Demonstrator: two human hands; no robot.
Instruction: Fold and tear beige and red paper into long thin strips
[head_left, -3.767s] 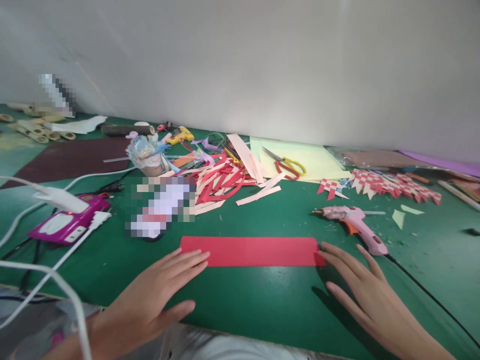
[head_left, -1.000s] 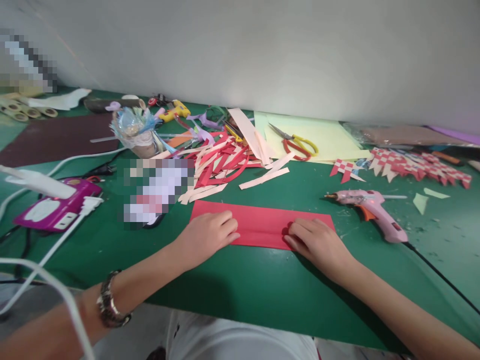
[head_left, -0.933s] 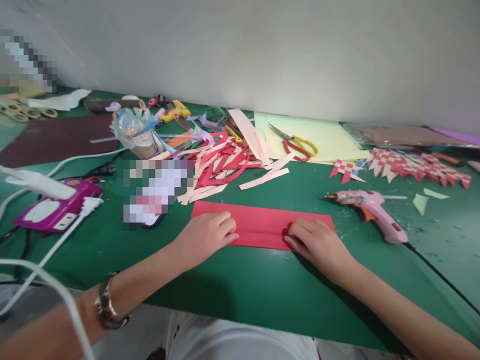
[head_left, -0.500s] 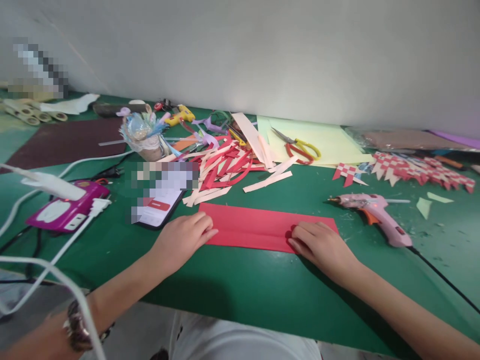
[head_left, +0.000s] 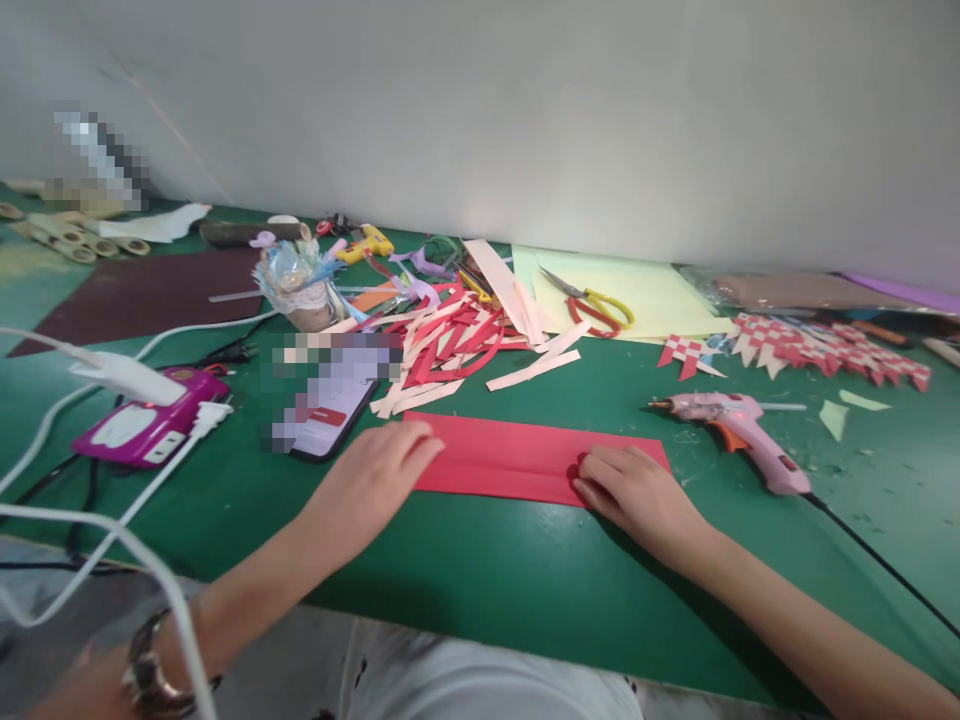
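A red sheet of paper (head_left: 510, 455) lies in front of me with a crease running along its length. My left hand (head_left: 386, 460) is at its left end, fingers closed, the thumb reaching over the paper's edge. At the right end, my right hand (head_left: 630, 490) has its fingers curled and pressed together on the near edge of the sheet. The undersides of both hands are hidden. A phone (head_left: 334, 405) lies just beyond my left hand, and a pink glue gun (head_left: 750, 430) rests to the right of my right hand.
Beyond the sheet is a heap of red and pale paper strips (head_left: 457, 335). Scissors (head_left: 592, 300) rest on pale green paper (head_left: 660, 290). Woven red-and-white pieces (head_left: 825, 345) lie at right. A purple power strip (head_left: 142, 425) with white cables (head_left: 112, 540) sits at left.
The view has shifted slightly. My left hand has turned a little, its thumb reaching slightly farther over the red paper. My right hand stays at the right end.
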